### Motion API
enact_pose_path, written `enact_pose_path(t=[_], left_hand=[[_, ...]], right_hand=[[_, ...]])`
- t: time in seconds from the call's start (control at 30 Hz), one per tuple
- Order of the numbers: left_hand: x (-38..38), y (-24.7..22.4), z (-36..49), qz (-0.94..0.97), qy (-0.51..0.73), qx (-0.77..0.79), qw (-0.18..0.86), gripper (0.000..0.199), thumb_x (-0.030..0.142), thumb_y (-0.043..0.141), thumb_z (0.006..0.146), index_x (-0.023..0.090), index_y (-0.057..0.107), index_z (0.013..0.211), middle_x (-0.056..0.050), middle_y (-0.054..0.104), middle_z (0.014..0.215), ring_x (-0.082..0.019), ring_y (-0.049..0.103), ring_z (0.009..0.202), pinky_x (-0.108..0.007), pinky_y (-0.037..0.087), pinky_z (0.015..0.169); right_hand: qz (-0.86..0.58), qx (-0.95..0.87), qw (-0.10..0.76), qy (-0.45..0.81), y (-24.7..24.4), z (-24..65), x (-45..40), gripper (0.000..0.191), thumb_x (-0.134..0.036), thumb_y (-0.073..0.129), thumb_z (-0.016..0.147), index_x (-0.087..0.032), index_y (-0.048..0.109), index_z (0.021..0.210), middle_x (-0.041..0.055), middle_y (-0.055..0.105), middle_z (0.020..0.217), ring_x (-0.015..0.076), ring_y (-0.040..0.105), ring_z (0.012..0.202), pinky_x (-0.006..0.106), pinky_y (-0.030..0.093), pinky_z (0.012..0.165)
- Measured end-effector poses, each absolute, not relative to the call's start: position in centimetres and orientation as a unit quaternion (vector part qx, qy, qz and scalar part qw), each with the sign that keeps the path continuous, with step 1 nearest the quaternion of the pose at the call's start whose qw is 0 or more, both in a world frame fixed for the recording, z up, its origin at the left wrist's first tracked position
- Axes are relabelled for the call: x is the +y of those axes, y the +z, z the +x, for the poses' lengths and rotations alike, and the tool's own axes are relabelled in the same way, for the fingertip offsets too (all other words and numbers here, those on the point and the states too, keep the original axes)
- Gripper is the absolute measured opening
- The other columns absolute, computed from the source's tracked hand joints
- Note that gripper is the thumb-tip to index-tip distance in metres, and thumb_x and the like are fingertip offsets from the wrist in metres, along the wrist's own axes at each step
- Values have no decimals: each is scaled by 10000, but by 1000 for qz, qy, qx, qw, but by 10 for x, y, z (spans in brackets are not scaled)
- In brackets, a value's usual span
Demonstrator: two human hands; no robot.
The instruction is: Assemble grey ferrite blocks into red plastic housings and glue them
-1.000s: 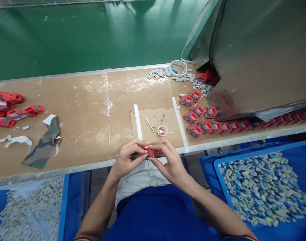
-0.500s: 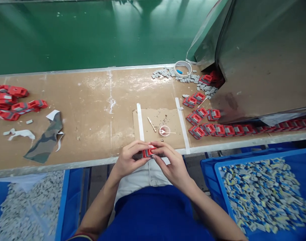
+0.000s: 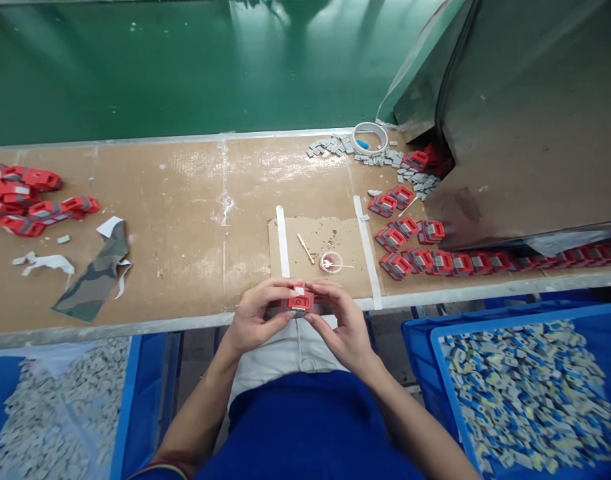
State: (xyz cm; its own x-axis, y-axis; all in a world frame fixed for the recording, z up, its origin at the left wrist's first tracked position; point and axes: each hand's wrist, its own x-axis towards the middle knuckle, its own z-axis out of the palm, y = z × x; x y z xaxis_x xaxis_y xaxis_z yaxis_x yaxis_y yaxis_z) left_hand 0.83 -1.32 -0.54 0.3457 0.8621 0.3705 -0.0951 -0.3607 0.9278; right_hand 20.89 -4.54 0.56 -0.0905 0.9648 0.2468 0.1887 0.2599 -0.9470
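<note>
Between both hands, at the table's front edge, is a red and grey plastic part (image 3: pixel 299 303) with a recessed face turned up and a small white piece at its top. My left hand (image 3: pixel 260 313) grips its left side with thumb and fingers. On its right side, my right hand (image 3: pixel 341 323) holds it the same way. Just beyond the hands, a small round cup (image 3: pixel 331 261) with a white-tipped stick across it sits on a cardboard sheet (image 3: pixel 310 230) taped down at both sides. A thin pale stick (image 3: pixel 305 248) lies left of the cup.
Red parts (image 3: pixel 441 262) line the right side; more (image 3: pixel 45 210) are piled far left. A tape roll (image 3: pixel 369 139) rests among grey pieces at the back. Camouflage fabric (image 3: pixel 98 277) lies left. Blue bins of small pieces (image 3: pixel 530 393) (image 3: pixel 60 413) flank my lap. A large panel (image 3: pixel 535 133) stands right.
The red part has turned so its recessed face shows more fully. My right fingers have moved off its face to its right side. The view has shifted slightly.
</note>
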Motion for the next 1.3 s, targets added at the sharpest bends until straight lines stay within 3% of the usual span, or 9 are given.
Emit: enact_pose_path(t=[0.37,0.47,0.63,0.83,0.97,1.13,1.3], left_hand=[[-12,3,10,673,458,359,457,60,192,718,973,182,759,1016,-175,773,1243,-260,774,1117,-378,647,929],[-11,4,10,667,461,357,464,49,204,720,973,184,760,993,-162,775,1217,-247,774,1086,-354,647,891],[-11,0,6,668,467,345,464,44,183,726,963,185,769,959,-153,776,1191,-233,778,1042,-333,648,845],[-11,-3,5,693,460,329,448,95,136,723,949,171,736,862,-160,772,1186,-229,783,1024,-334,645,843],[-9,0,9,705,452,326,439,69,149,716,959,193,759,990,-152,769,1183,-247,776,1086,-344,643,872],[-12,-2,12,699,449,303,466,331,180,739,956,227,700,1281,-161,748,1291,-269,743,1192,-378,631,960],[-16,-3,11,684,436,358,463,429,198,781,922,212,665,1335,-147,759,1209,-235,762,1045,-320,639,854]], right_hand=[[-472,-676,475,308,17,207,-42,376,-179,642,1013,-260,623,1380,113,675,1164,223,719,1047,328,666,832],[-470,-684,466,307,16,206,-41,428,-171,632,1016,-275,609,1431,109,667,1169,225,714,1054,336,659,856],[-471,-695,449,307,15,202,-40,346,-198,591,1041,-263,626,1379,110,668,1137,229,713,1015,336,659,811],[-461,-699,450,310,10,201,-44,328,-208,545,1060,-255,601,1380,128,660,1177,244,704,1060,368,657,872],[-478,-626,483,382,1,201,-50,268,-277,604,1046,-255,625,1312,114,639,1160,227,704,1050,342,661,853],[-479,-511,528,481,-4,195,-59,273,-393,593,1061,-257,596,1299,114,649,1207,218,725,1109,349,651,929],[-517,-603,491,357,11,199,-55,190,-237,617,1032,-256,665,1215,124,664,1257,240,686,1200,403,613,1006]])
